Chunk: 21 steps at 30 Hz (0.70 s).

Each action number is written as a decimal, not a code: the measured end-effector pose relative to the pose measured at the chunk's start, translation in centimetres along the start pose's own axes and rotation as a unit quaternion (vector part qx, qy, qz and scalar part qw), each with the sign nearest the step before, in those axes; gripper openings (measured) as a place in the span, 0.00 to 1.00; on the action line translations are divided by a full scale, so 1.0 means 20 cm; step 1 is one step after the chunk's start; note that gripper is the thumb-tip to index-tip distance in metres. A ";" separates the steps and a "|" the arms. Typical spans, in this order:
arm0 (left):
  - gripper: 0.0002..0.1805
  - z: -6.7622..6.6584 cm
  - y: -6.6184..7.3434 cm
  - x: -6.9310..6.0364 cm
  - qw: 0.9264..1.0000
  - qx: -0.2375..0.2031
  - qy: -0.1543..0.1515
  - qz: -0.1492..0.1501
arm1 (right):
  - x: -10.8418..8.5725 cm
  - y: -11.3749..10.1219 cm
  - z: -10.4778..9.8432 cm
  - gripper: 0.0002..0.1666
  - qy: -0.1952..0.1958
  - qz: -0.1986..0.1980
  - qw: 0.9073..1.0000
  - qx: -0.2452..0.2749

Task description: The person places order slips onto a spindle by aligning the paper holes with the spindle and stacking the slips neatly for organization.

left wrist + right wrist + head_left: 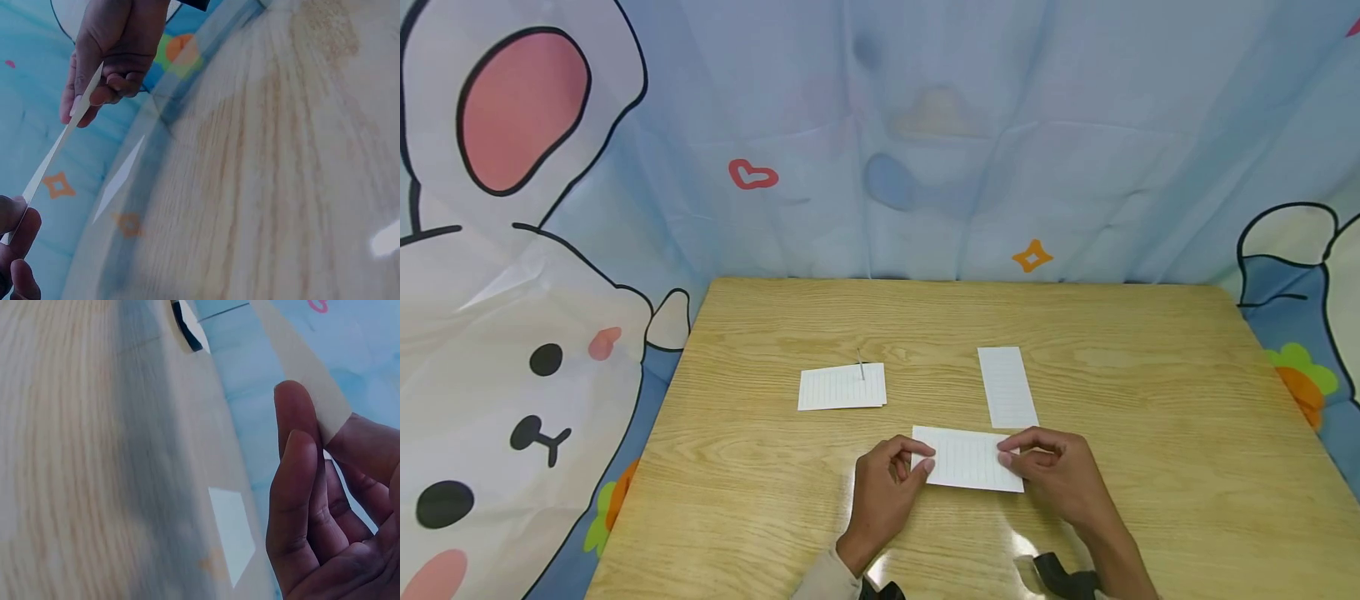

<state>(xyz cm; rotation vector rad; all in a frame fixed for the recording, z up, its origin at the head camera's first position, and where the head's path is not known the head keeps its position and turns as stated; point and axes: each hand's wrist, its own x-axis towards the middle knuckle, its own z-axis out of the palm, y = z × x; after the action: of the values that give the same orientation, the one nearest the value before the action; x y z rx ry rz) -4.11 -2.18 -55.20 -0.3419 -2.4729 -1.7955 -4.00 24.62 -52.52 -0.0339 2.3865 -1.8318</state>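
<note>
A white ruled paper card (967, 458) is held by both hands above the near middle of the table. My left hand (883, 493) pinches its left end between thumb and fingers. At the right end, my right hand (1070, 477) pinches it the same way. Seen almost edge-on in the left wrist view, the card (51, 154) spans between the two hands. In the right wrist view, the right hand (337, 506) has its thumb on one face of the card (306, 365) and fingers on the other.
Ahead on the left lie stacked ruled cards (838, 388) with a thin metallic strip (861, 365) across their top edge. Another ruled card (1007, 387) lies just beyond my right hand. A printed curtain (955, 200) hangs behind the wooden table (1150, 375).
</note>
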 end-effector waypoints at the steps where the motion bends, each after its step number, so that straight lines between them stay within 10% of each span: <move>1: 0.04 -0.01 0.00 0.00 1.000 0.002 0.002 -0.001 | 0.01 0.00 0.01 0.11 0.002 -0.005 1.000 -0.001; 21: 0.05 -0.12 0.02 0.07 0.999 -0.012 0.044 -0.005 | 0.12 -0.10 0.09 0.09 0.006 -0.013 1.000 -0.027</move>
<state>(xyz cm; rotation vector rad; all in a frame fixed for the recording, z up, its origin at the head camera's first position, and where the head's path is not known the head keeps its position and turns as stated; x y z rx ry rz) -5.48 -4.06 -53.84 -0.2473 -2.3996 -1.8040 -6.25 22.19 -51.23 -0.0597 2.4559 -1.7829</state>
